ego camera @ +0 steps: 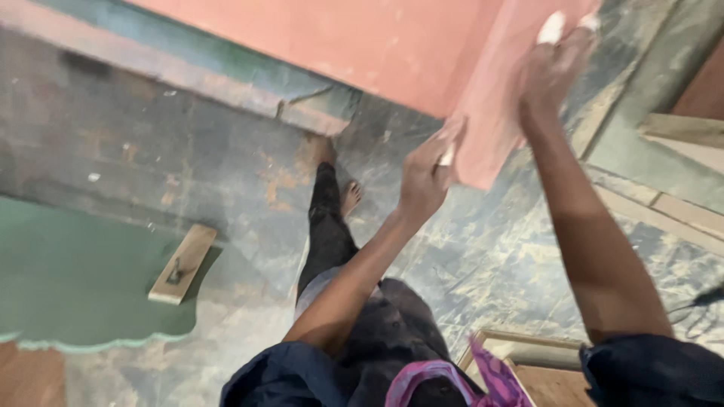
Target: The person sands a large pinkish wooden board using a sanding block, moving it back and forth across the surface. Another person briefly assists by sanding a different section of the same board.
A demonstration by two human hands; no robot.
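Dark blue sleeves (pixel 286 377) are filling the bottom edge at six o'clock, with a pink and purple cloth (pixel 483 373) lying between them. From there both bare arms are reaching up toward one o'clock. Left hand (pixel 426 177) is closing its grip on the lower edge of a reddish-pink board (pixel 422 45), fingers curled over the corner with something small and pale pinched against it. Right hand (pixel 554 64) is pressing on the board's narrow side panel near the top edge, fingertips bent over it; blur is hiding how tightly. Below, a bare foot (pixel 351 197) is standing on the stained grey floor (pixel 188 151). At nine o'clock, a small wooden block (pixel 182 264) is resting on a green panel (pixel 75 286).
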